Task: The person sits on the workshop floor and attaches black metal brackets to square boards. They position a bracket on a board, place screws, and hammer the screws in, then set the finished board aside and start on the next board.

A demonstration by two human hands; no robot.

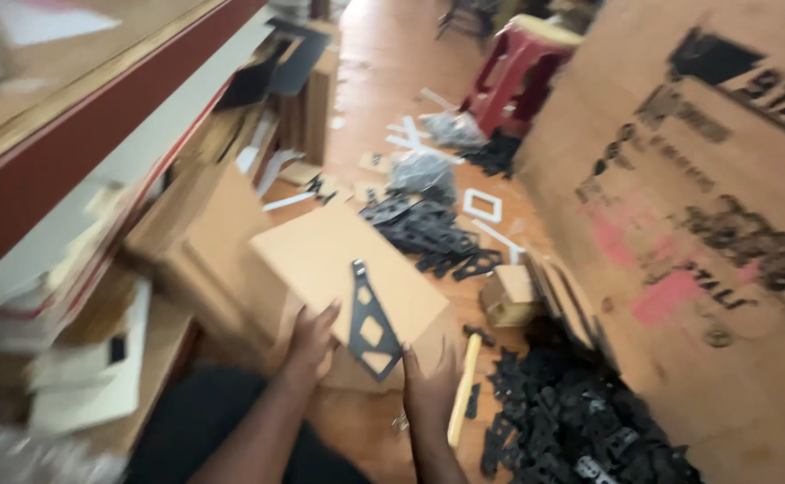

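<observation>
- Your left hand (307,341) grips the board (348,269) by its 7 o'clock edge.
- Your right hand (428,381) pinches the black bracket (370,323), flat on the board at 5 o'clock.
- Step, as judged: seating bracket on board; next calls for steadying both.
- Hammer (462,390) lies at 3 o'clock of your right hand; bracket pile (581,421) beyond.

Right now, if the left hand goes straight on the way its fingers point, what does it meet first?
Probably the brown board: the left hand already lies at its lower edge, fingers pointing up across it. Depth is blurred, so this is uncertain.
</observation>
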